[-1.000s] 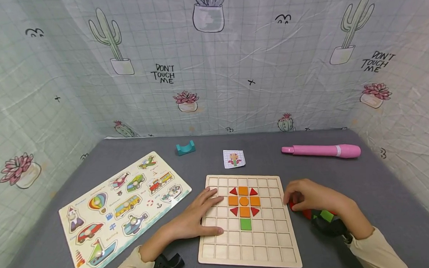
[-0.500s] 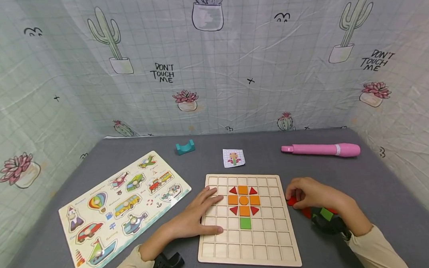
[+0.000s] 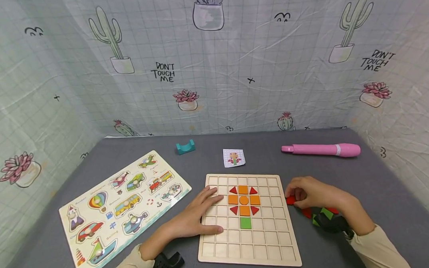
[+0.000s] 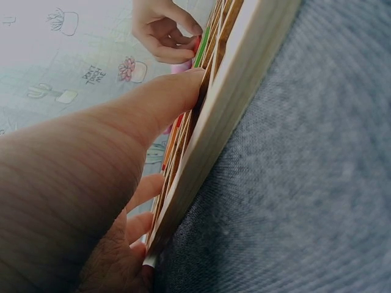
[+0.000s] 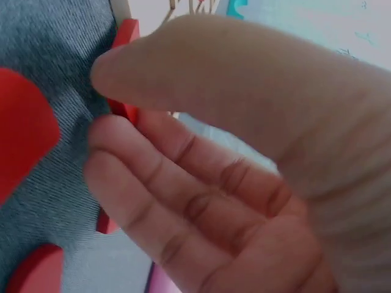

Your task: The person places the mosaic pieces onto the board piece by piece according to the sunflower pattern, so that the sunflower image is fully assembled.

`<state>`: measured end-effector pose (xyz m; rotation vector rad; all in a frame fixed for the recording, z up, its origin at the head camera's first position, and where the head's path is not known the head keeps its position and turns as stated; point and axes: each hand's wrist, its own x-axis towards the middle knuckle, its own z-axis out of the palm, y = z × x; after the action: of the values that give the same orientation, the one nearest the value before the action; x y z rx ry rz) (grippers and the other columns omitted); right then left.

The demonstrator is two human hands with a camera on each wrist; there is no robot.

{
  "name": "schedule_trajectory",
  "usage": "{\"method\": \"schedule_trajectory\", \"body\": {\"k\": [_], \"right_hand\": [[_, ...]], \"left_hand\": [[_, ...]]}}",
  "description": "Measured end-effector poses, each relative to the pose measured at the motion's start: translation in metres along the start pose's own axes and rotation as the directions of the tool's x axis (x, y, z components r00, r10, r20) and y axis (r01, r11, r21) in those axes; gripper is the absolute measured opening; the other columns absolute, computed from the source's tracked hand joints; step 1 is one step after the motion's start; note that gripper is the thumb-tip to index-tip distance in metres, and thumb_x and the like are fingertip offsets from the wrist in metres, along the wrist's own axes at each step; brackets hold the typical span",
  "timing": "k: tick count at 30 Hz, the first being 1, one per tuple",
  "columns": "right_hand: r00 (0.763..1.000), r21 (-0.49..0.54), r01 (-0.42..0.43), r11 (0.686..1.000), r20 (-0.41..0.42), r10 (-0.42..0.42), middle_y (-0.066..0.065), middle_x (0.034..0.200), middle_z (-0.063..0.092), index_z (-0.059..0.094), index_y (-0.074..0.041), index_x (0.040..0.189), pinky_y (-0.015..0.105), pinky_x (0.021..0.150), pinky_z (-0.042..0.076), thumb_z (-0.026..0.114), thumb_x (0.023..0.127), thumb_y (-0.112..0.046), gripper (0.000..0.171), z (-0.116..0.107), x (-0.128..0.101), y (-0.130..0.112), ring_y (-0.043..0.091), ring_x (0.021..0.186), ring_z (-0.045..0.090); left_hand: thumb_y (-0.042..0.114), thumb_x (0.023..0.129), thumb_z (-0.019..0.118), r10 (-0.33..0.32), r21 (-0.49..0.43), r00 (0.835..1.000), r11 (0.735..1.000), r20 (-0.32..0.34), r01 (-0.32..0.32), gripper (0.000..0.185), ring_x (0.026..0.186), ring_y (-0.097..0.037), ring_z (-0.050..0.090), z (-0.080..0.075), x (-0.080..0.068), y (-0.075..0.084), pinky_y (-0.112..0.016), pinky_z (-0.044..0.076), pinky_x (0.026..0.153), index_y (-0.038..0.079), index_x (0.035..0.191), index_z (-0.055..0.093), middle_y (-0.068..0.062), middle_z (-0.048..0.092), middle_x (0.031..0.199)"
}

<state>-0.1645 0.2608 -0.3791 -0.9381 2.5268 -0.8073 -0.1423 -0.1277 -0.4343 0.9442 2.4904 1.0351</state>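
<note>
The left hand (image 3: 194,217) lies with fingers spread on the left edge of the wooden grid board (image 3: 260,238), lower centre of the frame, and grips nothing. The right hand (image 3: 307,192), lower right, pinches a red piece (image 3: 291,200) between thumb and fingers, just beside the board's right edge; the piece's full outline is hidden. On the board, the following are in place: one orange disc (image 3: 243,200) at the centre, four orange squares (image 3: 243,190) around it, four red triangles (image 3: 233,190) at the corners, and one green square (image 3: 245,223) below. Judged against the pattern card (image 3: 234,158) at frame centre, the flower head appears complete and the stem begun. The remaining stem and the red shapes flanking it appear outstanding; the card's fine detail is too small to verify. Loose stock, including a green piece (image 3: 327,213), lies near the right wrist, partly covered.
</note>
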Motion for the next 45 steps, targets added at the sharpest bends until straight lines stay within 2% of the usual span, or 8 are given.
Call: {"method": "schedule_trajectory", "body": {"k": [6, 13, 23, 32, 40, 45], "right_hand": [[0.996, -0.013, 0.077, 0.997, -0.035, -0.077, 0.001, 0.094, 0.059, 0.067, -0.006, 0.098, 0.027, 0.067, 0.053, 0.073, 0.084, -0.002, 0.016, -0.003, -0.003, -0.003, 0.002, 0.075, 0.056], [0.989, -0.005, 0.146, 0.989, -0.014, -0.146, -0.001, 0.094, 0.06, 0.068, -0.009, 0.1, 0.026, 0.069, 0.053, 0.073, 0.086, -0.005, 0.016, 0.003, 0.004, -0.009, 0.004, 0.076, 0.056], [0.988, 0.011, 0.149, 0.989, 0.049, -0.149, -0.004, 0.098, 0.06, 0.07, -0.012, 0.103, 0.025, 0.071, 0.053, 0.073, 0.088, -0.014, 0.015, 0.017, 0.016, -0.03, 0.006, 0.08, 0.055], [0.982, 0.007, 0.173, 0.985, 0.081, -0.173, -0.008, 0.095, 0.058, 0.069, -0.015, 0.101, 0.022, 0.069, 0.05, 0.071, 0.089, -0.012, 0.012, 0.032, 0.022, -0.044, 0.003, 0.078, 0.054], [0.983, 0.031, 0.152, 0.988, 0.096, -0.154, -0.01, 0.09, 0.056, 0.069, -0.017, 0.097, 0.019, 0.066, 0.049, 0.073, 0.088, -0.013, 0.01, 0.046, 0.028, -0.051, 0.0, 0.075, 0.053], [0.975, 0.011, 0.199, 0.98, 0.098, -0.199, -0.01, 0.09, 0.055, 0.07, -0.018, 0.095, 0.017, 0.065, 0.047, 0.072, 0.089, -0.015, 0.007, 0.051, 0.03, -0.053, 0.0, 0.074, 0.051]], "left_hand": [[0.046, 0.083, 0.074, 0.004, 0.001, 1.0, 1.0, -0.001, -0.004, 0.081, 0.15, -0.03, 0.001, 0.0, 0.0, 0.0, -0.064, 0.019, 0.112, 0.016, 0.15, 0.039, -0.006, 0.017, 0.162], [0.046, 0.083, 0.074, 0.012, 0.006, 1.0, 1.0, -0.002, -0.012, 0.081, 0.15, -0.03, 0.001, 0.0, 0.001, -0.002, -0.063, 0.019, 0.112, 0.016, 0.15, 0.038, -0.006, 0.016, 0.162], [0.047, 0.083, 0.074, 0.003, 0.005, 1.0, 1.0, -0.003, -0.003, 0.081, 0.151, -0.029, 0.001, 0.0, 0.001, -0.001, -0.063, 0.019, 0.113, 0.016, 0.15, 0.039, -0.005, 0.016, 0.162], [0.046, 0.083, 0.074, 0.009, 0.009, 1.0, 1.0, -0.002, -0.009, 0.081, 0.15, -0.029, 0.001, 0.001, 0.001, -0.002, -0.062, 0.019, 0.113, 0.016, 0.15, 0.039, -0.006, 0.017, 0.162], [0.045, 0.083, 0.074, 0.017, 0.007, 1.0, 1.0, -0.005, -0.017, 0.081, 0.15, -0.03, 0.002, 0.0, 0.001, -0.002, -0.063, 0.018, 0.113, 0.015, 0.149, 0.039, -0.007, 0.017, 0.162], [0.046, 0.083, 0.074, 0.01, 0.011, 1.0, 1.0, -0.005, -0.01, 0.081, 0.151, -0.029, 0.001, 0.001, 0.001, -0.003, -0.063, 0.019, 0.113, 0.016, 0.149, 0.039, -0.005, 0.017, 0.162]]}}
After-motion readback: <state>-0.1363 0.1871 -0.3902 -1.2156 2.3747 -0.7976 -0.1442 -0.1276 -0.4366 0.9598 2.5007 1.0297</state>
